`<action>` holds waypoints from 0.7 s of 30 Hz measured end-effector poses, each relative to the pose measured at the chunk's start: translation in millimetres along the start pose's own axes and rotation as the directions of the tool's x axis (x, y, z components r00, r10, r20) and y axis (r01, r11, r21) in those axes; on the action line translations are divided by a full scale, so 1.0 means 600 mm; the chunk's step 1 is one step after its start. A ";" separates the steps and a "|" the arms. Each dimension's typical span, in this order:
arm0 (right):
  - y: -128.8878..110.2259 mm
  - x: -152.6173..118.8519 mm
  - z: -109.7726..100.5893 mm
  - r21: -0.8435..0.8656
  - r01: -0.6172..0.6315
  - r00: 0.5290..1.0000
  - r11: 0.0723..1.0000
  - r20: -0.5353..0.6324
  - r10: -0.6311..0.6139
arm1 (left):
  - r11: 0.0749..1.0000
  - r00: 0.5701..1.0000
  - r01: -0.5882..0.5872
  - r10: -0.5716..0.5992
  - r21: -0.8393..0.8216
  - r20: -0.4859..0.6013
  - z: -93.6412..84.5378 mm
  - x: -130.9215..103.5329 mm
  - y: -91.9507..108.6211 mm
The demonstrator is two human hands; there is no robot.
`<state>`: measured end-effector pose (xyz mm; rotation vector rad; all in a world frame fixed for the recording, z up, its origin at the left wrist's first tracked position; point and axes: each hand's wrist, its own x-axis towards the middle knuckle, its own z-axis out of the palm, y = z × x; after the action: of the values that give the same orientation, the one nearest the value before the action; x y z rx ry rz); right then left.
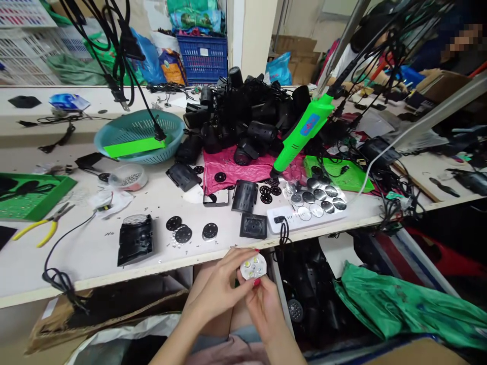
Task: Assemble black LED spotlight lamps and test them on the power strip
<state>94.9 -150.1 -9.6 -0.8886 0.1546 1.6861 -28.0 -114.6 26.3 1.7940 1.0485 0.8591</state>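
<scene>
Head view, roundish white disc [253,267], spotted face up toward camera, long axis unclear, both hands [225,278] [265,298] curled, pinching it

White disc [254,267]: underside hidden by the hands. Right hand [262,299]: most fingers hidden behind disc and left hand [226,276]. Both forearms: cut off, lower picture edge. Green tray [63,190], left end of worktop [87,253]: cut off by picture edge. Bowl [142,179], near tray: metal bits [130,179] too small to tell. Black housings [262,132], towards worktop's far edge: lower pieces hidden. Green tool's label [310,125]: print illegible.
</scene>
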 end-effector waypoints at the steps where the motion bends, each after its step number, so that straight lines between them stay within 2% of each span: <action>1: 0.001 0.001 -0.002 -0.009 0.005 1.000 1.000 0.011 -0.005 | 1.000 1.000 -0.006 0.006 0.004 0.004 0.000 0.000 -0.002; 9: 0.001 0.005 -0.013 -0.120 0.030 0.999 0.992 0.026 -0.027 | 0.999 1.000 0.000 -0.001 0.046 0.017 0.006 0.003 0.001; 12: 0.003 0.002 -0.012 -0.146 0.047 0.999 0.988 0.014 -0.045 | 1.000 1.000 0.006 -0.007 0.028 0.028 0.006 -0.003 -0.002; 15: -0.002 0.002 -0.003 -0.180 0.075 0.997 0.981 0.020 -0.072 | 1.000 1.000 0.014 -0.014 -0.021 -0.009 0.003 -0.003 -0.008; 19: -0.029 0.013 0.012 -0.266 0.194 0.980 0.944 0.094 -0.175 | 0.997 0.987 0.004 -0.016 -0.074 -0.161 -0.011 0.036 -0.019; 21: -0.046 0.020 0.013 -0.332 0.298 0.955 0.895 0.117 -0.274 | 0.996 0.985 0.008 -0.024 -0.092 -0.172 -0.020 0.072 -0.023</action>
<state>115.1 -127.4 -1.9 -1.0562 -0.3186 1.4831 -24.7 -67.9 24.1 1.6561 1.1138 1.0506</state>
